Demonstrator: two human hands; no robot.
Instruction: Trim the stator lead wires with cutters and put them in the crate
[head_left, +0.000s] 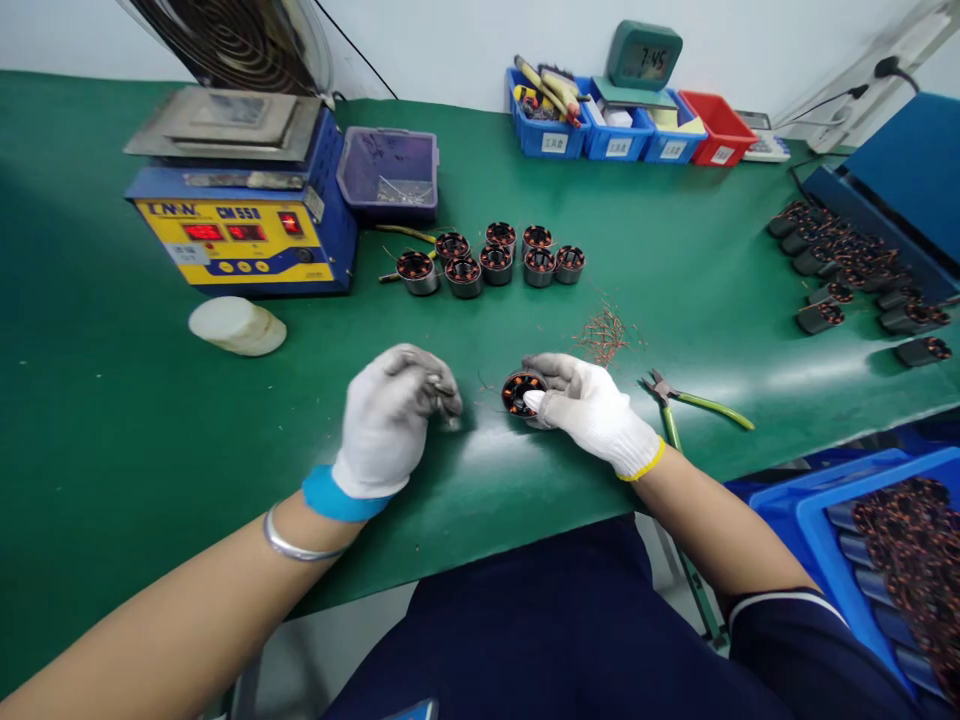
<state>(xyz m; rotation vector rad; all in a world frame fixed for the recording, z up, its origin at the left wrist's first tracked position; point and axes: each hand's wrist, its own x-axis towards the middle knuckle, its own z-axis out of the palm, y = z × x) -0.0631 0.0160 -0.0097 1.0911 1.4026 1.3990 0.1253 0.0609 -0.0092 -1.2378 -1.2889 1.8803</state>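
Observation:
In the head view my right hand (592, 405), in a white glove with a yellow cuff, grips a motor stator (517, 392) with copper windings, its open face toward me. Fine wire ends stick out from the stator's left side. My left hand (397, 405), gloved in white with a blue cuff, is held to the left of the stator and apart from it. Its fingers are curled together and blurred, so what they pinch, if anything, is unclear. Green-handled cutters (694, 398) lie with jaws parted to the right of my right hand.
Several stators (496, 262) stand behind my hands, near a pile of copper wire clippings (602, 335). A blue-yellow machine (247, 235), white round block (236, 325) and purple bin (390, 205) are at left. More stators (821, 317) stand right; a blue crate (814, 520) sits below.

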